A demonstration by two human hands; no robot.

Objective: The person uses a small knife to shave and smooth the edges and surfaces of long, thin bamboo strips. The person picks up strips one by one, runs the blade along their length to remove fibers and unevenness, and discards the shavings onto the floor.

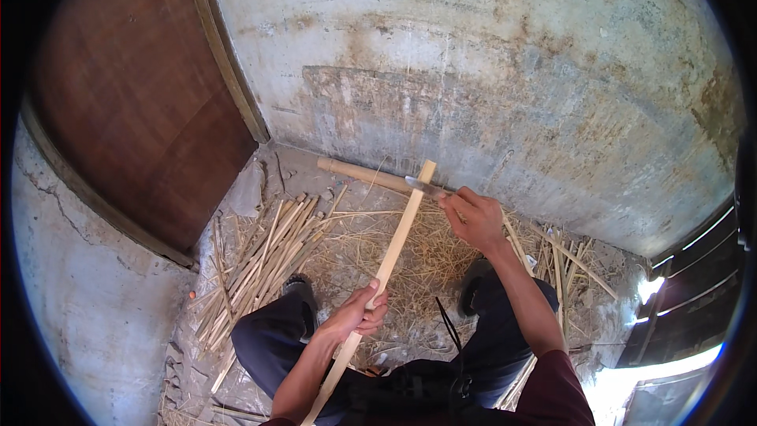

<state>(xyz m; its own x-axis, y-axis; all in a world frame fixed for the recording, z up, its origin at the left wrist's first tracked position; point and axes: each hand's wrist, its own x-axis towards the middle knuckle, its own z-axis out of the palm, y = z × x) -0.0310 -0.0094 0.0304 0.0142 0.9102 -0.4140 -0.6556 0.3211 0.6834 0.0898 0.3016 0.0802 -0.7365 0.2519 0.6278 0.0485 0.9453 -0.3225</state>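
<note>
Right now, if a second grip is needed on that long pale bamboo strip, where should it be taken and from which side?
Take the long pale bamboo strip on its bare middle stretch, between the left hand low down and the blade held by the right hand near the top. Come from the person's left, fingers across the narrow width: the strip is flat, slanted, and the blade side is occupied.

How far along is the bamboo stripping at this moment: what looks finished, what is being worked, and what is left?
Done: a pile of split strips lies at the person's left, with shavings littering the floor. In hand: the left hand grips a long bamboo slat while the right hand sets a knife blade near its top end. Left: this slat looks barely started; more sticks wait on the right.
</note>
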